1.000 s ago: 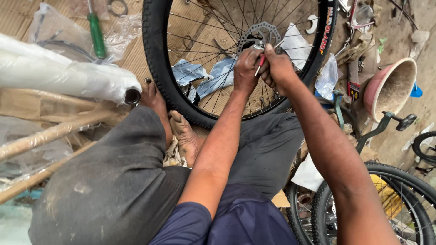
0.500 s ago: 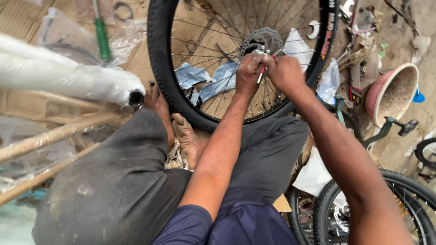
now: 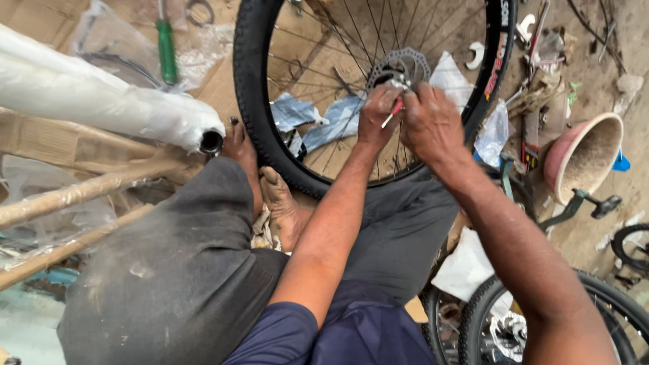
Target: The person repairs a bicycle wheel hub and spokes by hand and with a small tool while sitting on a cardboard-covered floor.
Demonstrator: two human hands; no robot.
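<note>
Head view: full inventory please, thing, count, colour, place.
bicycle wheel: 1, black tyre, silver spokes, upright at top centre
disc rotor: 1, grey, at the wheel hub
small tool: 1, red handle, between the two hands
screwdriver: 1, green handle, top left
wrapped tube: 1, white, left
wrapped bars: 2 or more, tan, left
bowl: 1, pink, right
second wheel: 1, black, bottom right
pedal: 1, black, right
plastic bags: several, clear, around the wheel
feet: 2, bare, against the tyre
left hand: at the hub, on the tool
right hand: at the hub, beside the tool
</note>
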